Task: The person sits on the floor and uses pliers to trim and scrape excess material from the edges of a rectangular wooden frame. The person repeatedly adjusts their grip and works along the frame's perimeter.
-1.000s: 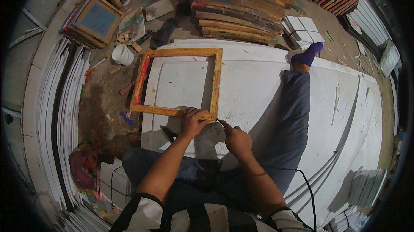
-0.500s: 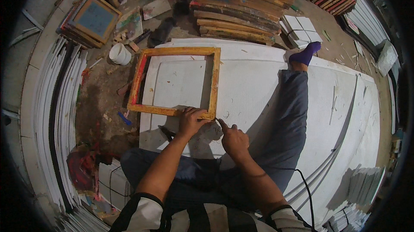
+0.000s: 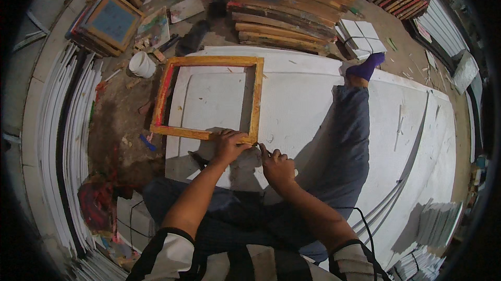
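Note:
A yellow-painted rectangular wooden frame [image 3: 257, 92], with red paint along its inner left side, stands tilted over the white sheets. My left hand [image 3: 227, 147] is closed round its near bar, close to the near right corner. Just right of that corner, my right hand [image 3: 278, 167] is closed on a slim tool whose dark tip meets the frame; a pale bit shows by the heel of the hand. The tool's kind is hidden by my fingers. A dark object [image 3: 198, 160] lies left of my left wrist, partly covered by shadow.
Large white sheets [image 3: 308, 98] lie under my outstretched leg [image 3: 350, 140], with shavings and strips on them. Stacked wooden frames [image 3: 287, 17] stand beyond. A white bucket [image 3: 142, 65] sits at the left, and a black cord [image 3: 369, 229] runs beside my right arm.
My right hand has shifted slightly left and stays at the frame's corner with the tool. The left hand keeps its hold, and the whole view has moved a little.

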